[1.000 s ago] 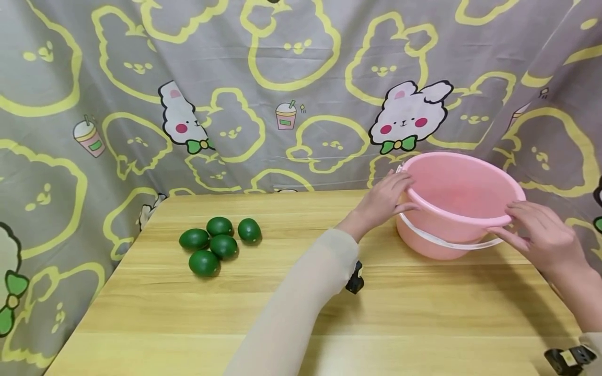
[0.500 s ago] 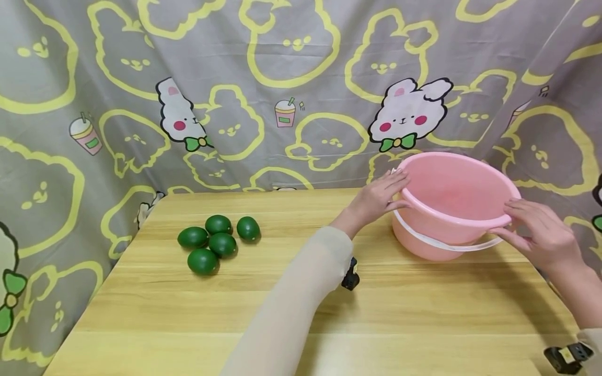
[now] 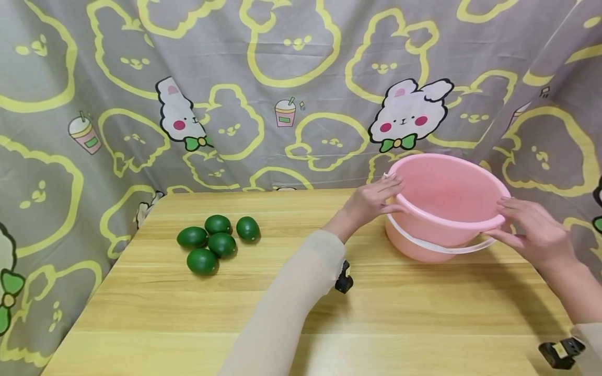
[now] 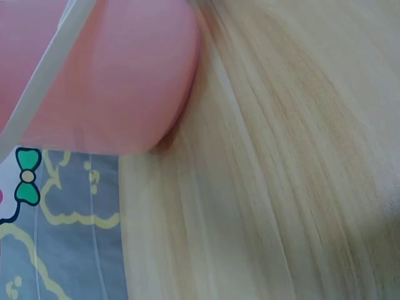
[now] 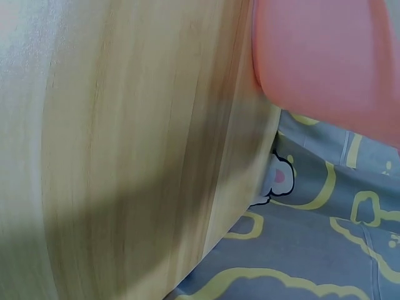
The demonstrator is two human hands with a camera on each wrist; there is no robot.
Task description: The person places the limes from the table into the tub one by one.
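A pink bucket with a white handle stands at the back right of the table. My left hand grips its rim on the left, fingers over the edge and thumb beneath. On the opposite side my right hand holds the rim in the same way. Neither hand shows in the wrist views. There the bucket's lower wall appears close over the wood on the left, and its pink side fills the upper right corner of the right wrist view.
Several dark green oval fruits lie grouped on the left part of the wooden table. A grey curtain with cartoon prints hangs behind the table and along its sides. The right table edge runs close by the right forearm.
The bucket has shifted a little to the left, and both hands have moved with it, keeping their hold on the rim. The green fruits have stayed in place.
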